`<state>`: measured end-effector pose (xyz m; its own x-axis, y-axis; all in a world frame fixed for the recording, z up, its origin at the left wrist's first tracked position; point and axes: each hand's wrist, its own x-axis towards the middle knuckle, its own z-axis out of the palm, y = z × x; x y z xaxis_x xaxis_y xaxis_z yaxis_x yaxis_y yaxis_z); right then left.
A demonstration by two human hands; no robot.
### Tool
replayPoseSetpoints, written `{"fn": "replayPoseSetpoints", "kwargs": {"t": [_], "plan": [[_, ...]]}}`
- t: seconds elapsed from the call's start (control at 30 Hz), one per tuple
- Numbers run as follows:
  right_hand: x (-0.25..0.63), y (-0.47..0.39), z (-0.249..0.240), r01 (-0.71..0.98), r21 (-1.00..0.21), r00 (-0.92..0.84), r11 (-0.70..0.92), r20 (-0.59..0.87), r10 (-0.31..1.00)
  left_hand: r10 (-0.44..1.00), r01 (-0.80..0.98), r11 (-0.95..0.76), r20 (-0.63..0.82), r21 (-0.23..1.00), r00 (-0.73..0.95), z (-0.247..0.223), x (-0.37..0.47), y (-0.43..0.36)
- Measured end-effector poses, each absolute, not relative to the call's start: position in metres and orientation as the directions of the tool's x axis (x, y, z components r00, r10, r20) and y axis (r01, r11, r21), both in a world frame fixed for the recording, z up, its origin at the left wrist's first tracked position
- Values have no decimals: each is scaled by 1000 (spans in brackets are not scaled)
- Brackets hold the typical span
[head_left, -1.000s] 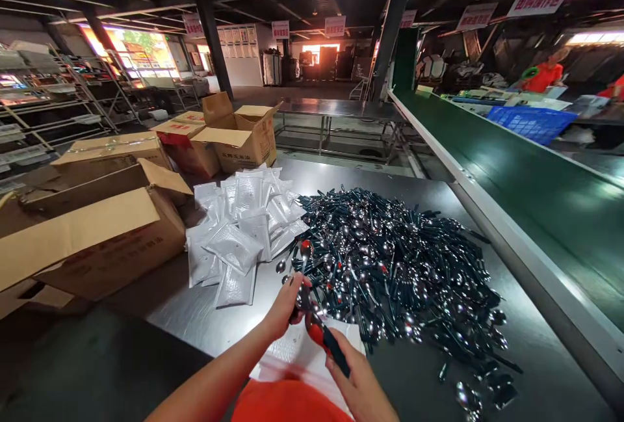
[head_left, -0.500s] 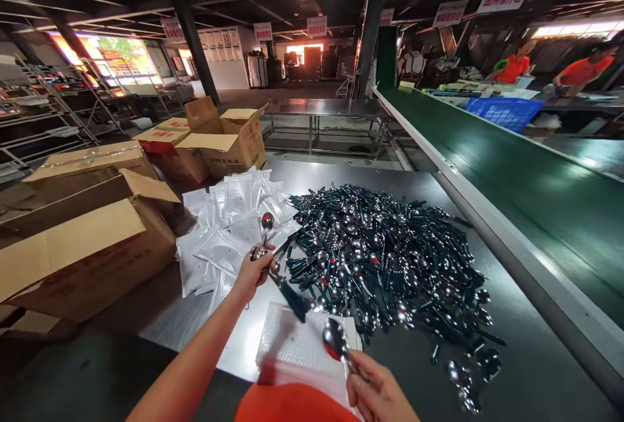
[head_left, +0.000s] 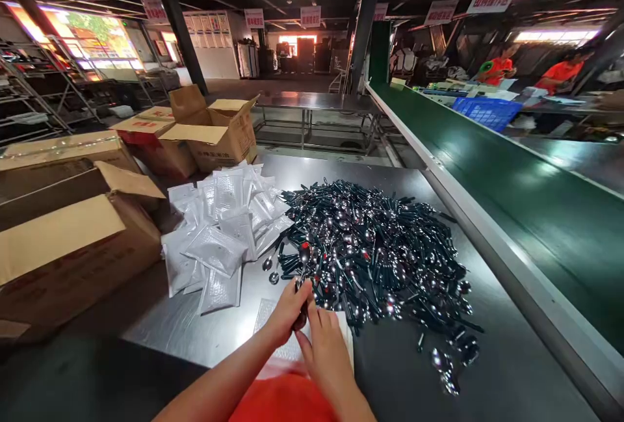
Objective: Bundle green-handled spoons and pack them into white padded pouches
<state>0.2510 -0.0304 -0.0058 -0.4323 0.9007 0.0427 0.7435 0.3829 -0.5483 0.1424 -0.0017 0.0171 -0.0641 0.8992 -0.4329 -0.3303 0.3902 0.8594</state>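
One held spoon [head_left: 305, 254] looks shiny, round-ended and partly red.

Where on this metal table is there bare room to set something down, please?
Bare patches of the table show at near right, between the small spoon cluster and the conveyor, and at near left, before the white pouches; a thin strip runs behind the spoon pile. The middle is crowded: pile, left hand, right hand, flat packets.
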Motion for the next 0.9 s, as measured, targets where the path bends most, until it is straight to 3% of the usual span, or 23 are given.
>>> {"fn": "replayPoseSetpoints", "kwargs": {"t": [0.13,0.27,0.37,0.6,0.77,0.9], "plan": [[269,-27,-18,632,-731,-466,258,-93,880,899,-334,401,-437,853,-37,12,134,0],[288,-11,-23,526,-850,-229,33,-104,968,894,-451,337,-431,827,-122,9,132,-1],[287,0,-17,531,-847,-120,-1,-76,990,901,-410,332,-415,849,-128,4,140,-6],[263,-4,-12,681,-721,-263,132,-72,962,954,1,300,-300,954,-28,-8,146,-15],[275,-11,-28,384,-914,-390,131,-32,920,950,192,267,-291,944,110,6,129,-13],[289,-16,-22,259,-965,-437,45,-75,896,938,247,244,-292,938,185,11,121,-13]]}}
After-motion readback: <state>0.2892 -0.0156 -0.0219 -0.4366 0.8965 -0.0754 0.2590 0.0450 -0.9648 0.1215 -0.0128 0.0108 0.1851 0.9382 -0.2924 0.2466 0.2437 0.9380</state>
